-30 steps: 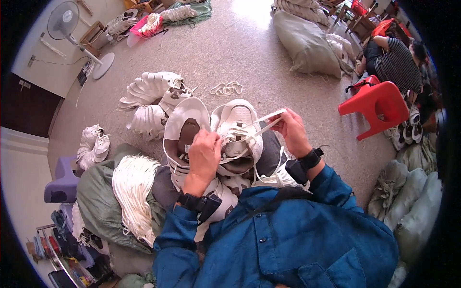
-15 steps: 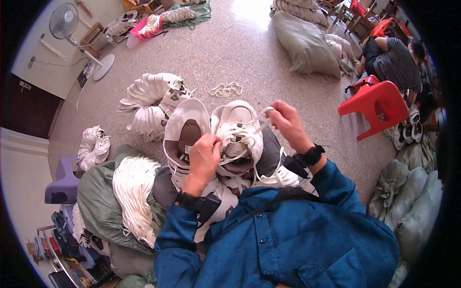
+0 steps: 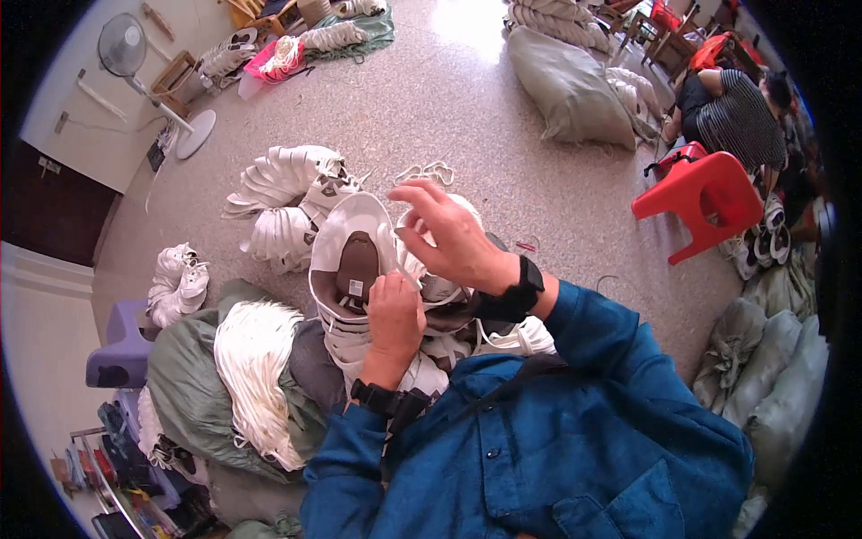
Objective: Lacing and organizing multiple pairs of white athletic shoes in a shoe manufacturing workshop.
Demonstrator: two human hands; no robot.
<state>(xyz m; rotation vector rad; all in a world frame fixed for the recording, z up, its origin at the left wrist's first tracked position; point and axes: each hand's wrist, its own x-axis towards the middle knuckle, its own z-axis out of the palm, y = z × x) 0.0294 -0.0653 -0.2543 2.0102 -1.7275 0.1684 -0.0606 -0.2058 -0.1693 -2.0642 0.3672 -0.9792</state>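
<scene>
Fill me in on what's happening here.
A person in a blue shirt sits over a pair of white shoes on their lap. The left hand rests on the shoes, and the right hand is raised above them, fingers loosely curled. A bundle of white laces lies at their left, and more white shoes are stacked on the floor ahead.
</scene>
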